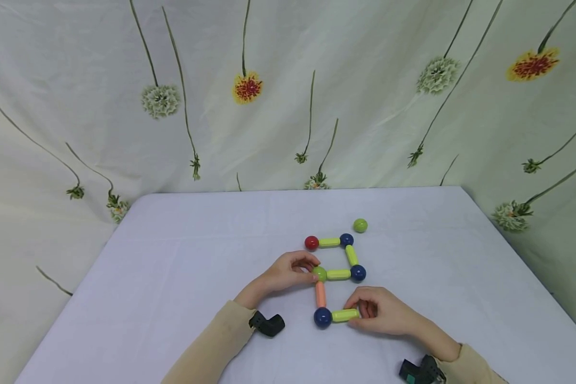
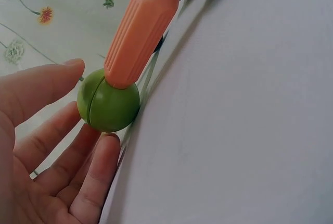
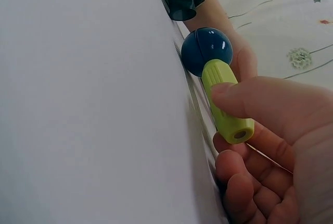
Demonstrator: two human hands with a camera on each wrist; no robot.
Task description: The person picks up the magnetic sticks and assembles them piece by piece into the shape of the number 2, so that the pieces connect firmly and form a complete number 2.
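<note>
Magnetic sticks and balls form an S-like chain on the table. My left hand (image 1: 290,271) holds the green ball (image 1: 319,273) at the chain's middle left, thumb and fingertips about it. An orange stick (image 1: 320,294) joins that ball to the near blue ball (image 1: 322,318). Between thumb and fingers, my right hand (image 1: 384,312) pinches the yellow-green stick (image 3: 229,101), whose other end meets this blue ball; its free end shows in the right wrist view. Further yellow-green sticks (image 1: 338,274) link the green ball through two blue balls (image 1: 358,273) to a red ball (image 1: 311,243).
A loose green ball (image 1: 360,225) lies beyond the chain, towards the back of the table. White cloth covers the table (image 1: 197,240), and a flower-patterned curtain (image 1: 365,96) hangs behind it. Each wrist wears a black camera (image 1: 267,324).
</note>
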